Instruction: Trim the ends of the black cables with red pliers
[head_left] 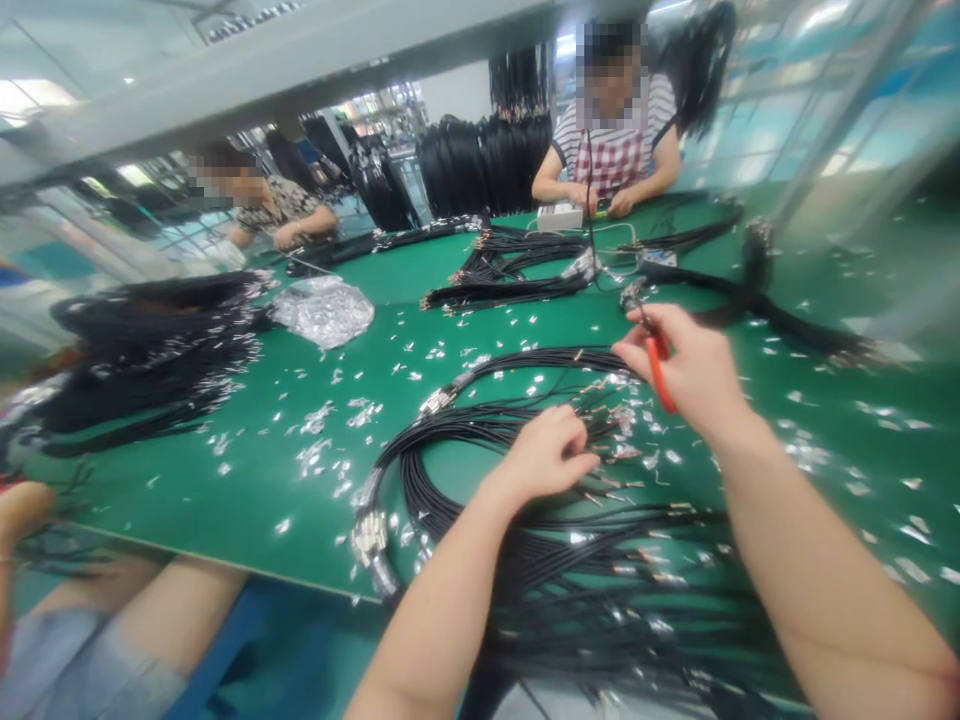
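My left hand (551, 450) is closed in a pinch on the end of a thin black cable (480, 425) from the coiled bundle in front of me. My right hand (686, 365) is raised a little further back and grips a small cutter with red handles (660, 375), its metal tip pointing away from me. The bundle of black cables (570, 560) loops across the green table (247, 480) between and under both forearms. Metal connector ends show among the loops.
Small silver scraps (322, 420) litter the table. A clear plastic bag (324, 310) lies at the back left beside a big heap of black cables (150, 350). More cable bundles (510, 280) lie further back. Two people work at the far side, and someone's legs are at the left edge.
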